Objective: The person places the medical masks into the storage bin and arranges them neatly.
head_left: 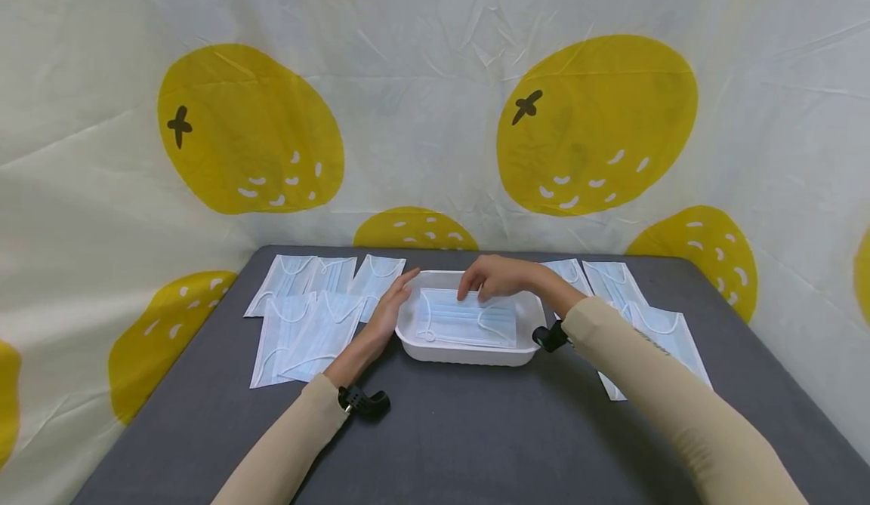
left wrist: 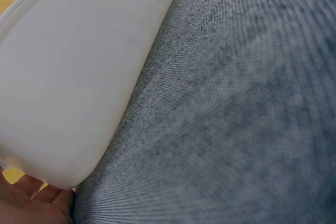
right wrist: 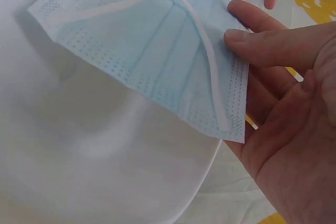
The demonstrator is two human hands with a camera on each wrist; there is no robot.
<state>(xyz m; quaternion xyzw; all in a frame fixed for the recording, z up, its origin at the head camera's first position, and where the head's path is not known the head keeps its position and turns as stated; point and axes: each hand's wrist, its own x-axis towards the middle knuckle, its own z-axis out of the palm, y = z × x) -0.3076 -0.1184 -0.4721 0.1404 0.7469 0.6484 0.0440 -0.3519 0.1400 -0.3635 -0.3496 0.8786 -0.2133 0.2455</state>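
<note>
A white plastic tray (head_left: 469,355) stands at the middle of the dark table, and a light blue face mask (head_left: 451,322) with white ear loops lies flat in it. My right hand (head_left: 501,276) reaches over the tray's back right part. In the right wrist view its thumb (right wrist: 244,41) lies on the mask's blue face, other fingers sit behind the edge, and the hand pinches the mask. My left hand (head_left: 382,320) rests along the tray's left side with fingers extended. The left wrist view shows its fingers (left wrist: 50,192) by the tray's corner. Whether more masks lie underneath, I cannot tell.
Several face masks (head_left: 306,331) overlap on the table left of the tray. Others (head_left: 669,335) lie to the right, partly hidden by the right forearm. A white curtain (head_left: 421,112) with yellow fruit prints hangs behind the grey-black table (head_left: 442,429).
</note>
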